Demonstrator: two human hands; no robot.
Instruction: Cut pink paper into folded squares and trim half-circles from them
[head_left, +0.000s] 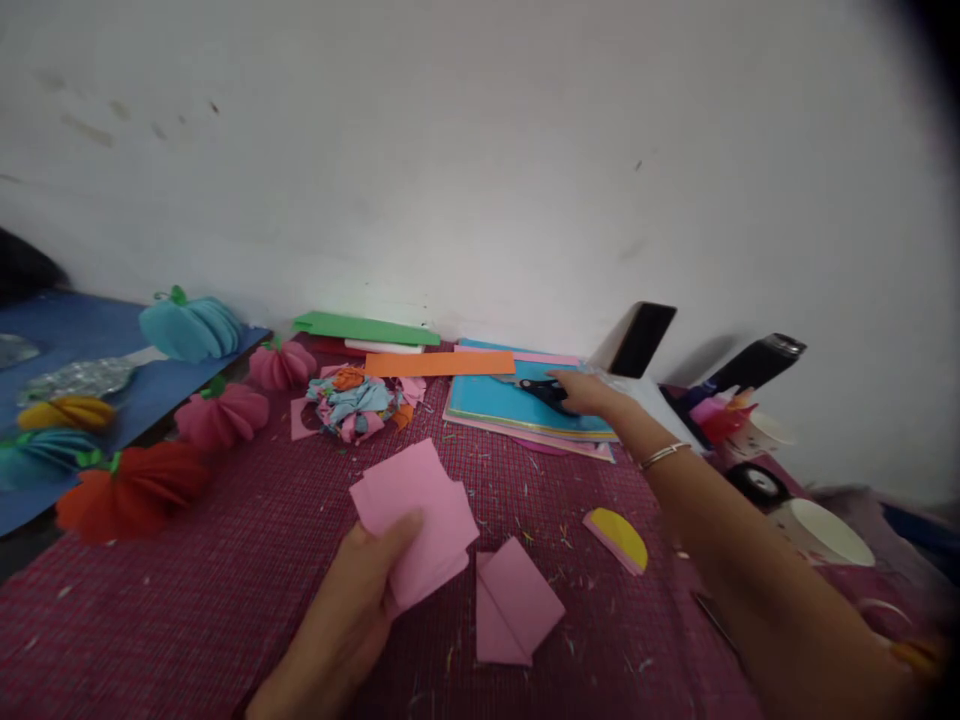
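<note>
A stack of pink paper squares (421, 530) is pinched in my left hand (367, 575), the thumb on top and the other fingers hidden beneath. My right hand (589, 392) reaches far forward, its fingers closed on the black handles of the scissors (544, 390). The scissors' blades point left over a pile of coloured sheets (487, 398), blue on top. On the cloth in front of me lie more pink paper pieces (519, 605). To their right is a folded yellow and pink half circle (619, 538).
Paper scraps (356, 405) are heaped behind my left hand, near an orange strip (442, 364). Several paper pumpkins (221, 415) stand at the left. A phone (643, 338) leans against the wall; a black bottle (757, 362) and paper cups (825, 532) are at the right.
</note>
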